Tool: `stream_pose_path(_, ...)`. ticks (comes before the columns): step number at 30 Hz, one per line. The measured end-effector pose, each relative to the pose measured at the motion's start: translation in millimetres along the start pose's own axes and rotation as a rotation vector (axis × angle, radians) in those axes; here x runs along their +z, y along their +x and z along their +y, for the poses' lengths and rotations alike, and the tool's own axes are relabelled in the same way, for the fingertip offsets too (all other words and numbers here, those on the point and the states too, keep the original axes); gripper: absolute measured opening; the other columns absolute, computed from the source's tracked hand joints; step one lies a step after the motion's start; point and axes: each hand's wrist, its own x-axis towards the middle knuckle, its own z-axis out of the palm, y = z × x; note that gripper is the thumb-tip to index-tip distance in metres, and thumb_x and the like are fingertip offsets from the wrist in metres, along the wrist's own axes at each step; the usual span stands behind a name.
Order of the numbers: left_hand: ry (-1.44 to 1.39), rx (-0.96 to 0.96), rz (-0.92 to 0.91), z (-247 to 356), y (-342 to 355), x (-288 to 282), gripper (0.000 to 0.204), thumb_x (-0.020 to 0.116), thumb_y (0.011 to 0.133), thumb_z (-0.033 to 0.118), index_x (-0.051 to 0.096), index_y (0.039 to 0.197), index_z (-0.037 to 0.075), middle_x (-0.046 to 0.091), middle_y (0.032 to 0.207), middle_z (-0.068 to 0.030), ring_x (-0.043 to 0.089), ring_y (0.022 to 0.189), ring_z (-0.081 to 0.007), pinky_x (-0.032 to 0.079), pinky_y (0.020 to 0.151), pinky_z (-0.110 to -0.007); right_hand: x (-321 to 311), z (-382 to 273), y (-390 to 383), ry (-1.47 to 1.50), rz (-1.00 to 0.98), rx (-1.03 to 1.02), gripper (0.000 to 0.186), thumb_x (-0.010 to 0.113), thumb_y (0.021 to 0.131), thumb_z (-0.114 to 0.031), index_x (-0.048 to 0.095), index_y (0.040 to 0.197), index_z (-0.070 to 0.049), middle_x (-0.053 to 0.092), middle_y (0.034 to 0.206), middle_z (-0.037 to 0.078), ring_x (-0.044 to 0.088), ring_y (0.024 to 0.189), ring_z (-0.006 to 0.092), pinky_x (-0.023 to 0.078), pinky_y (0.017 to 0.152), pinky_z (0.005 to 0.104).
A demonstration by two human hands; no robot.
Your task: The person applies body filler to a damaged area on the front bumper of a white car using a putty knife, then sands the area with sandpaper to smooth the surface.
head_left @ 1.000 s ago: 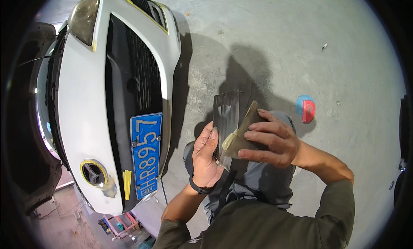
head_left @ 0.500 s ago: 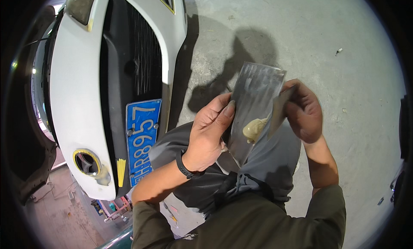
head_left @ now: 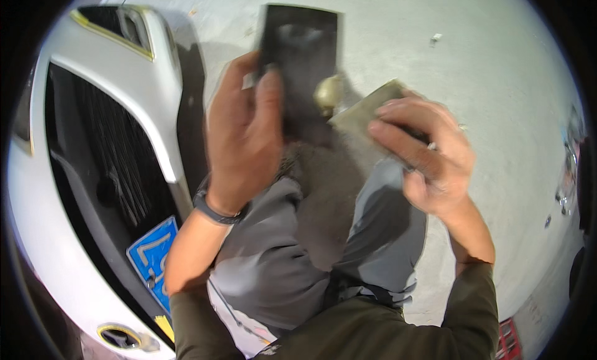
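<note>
My left hand (head_left: 242, 136) grips a dark rectangular plate (head_left: 301, 49) by its left side, raised above my knees. A pale yellow lump of paste (head_left: 326, 95) sits at the plate's right edge. Just right of it, my right hand (head_left: 435, 154) holds a thin, flat tan-grey spreader (head_left: 364, 111), with my fingers curled over it. The spreader's corner is close to the paste; whether they touch is unclear in the motion blur. My grey-trousered legs (head_left: 385, 223) are bent below both hands.
A white car front (head_left: 158, 92) fills the left, with a black grille (head_left: 124, 154), blue number plate (head_left: 149, 248) and yellow-taped round emblem (head_left: 118, 337). Pale concrete floor (head_left: 497, 98) lies around me. Blurred small items (head_left: 566, 173) lie at the right rim, a red object (head_left: 507, 341) at lower right.
Since half a second ago my left hand and the plate have moved up and left. My right hand has turned, bringing the spreader's face into view, and the paste now appears at the plate's edge.
</note>
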Motion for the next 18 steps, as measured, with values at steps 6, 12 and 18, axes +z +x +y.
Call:
stream_pose_path(6,-0.004,-0.112,0.214,-90.3,-11.5,12.1,0.021,0.054,0.102,0.012,0.057,0.112,-0.007,0.066,0.075,-0.0212,0.063,0.065,-0.0443,0.049,0.063,-0.049,56.6,4.3,2.9,0.16,-0.456,0.033,0.044,0.064,0.066,0.005,0.076,0.108,0.0,0.071,0.101,0.014,0.069,0.088,0.0339,0.057,0.084,0.042)
stream_pose_path(12,-0.535,-0.485,0.136,-150.7,-51.3,-0.5,0.032,0.053,0.107,0.022,0.058,0.12,-0.007,0.068,0.077,-0.0145,0.064,0.054,-0.018,0.053,0.054,-0.034,101.7,7.5,-3.4,0.091,-0.42,0.06,0.031,0.06,0.084,0.015,0.072,0.112,0.007,0.069,0.109,0.021,0.068,0.102,0.0364,0.055,0.091,0.0408)
stream_pose_path(18,-0.822,-0.659,0.157,-175.1,-75.2,-19.5,0.037,0.052,0.11,0.025,0.057,0.132,-0.003,0.07,0.093,-0.0057,0.066,0.068,-0.0091,0.054,0.057,-0.025,162.7,25.4,-2.5,0.028,-0.492,-0.253,0.037,0.063,0.086,-0.011,0.075,0.12,-0.002,0.067,0.117,0.019,0.067,0.108,0.0396,0.053,0.104,0.056)
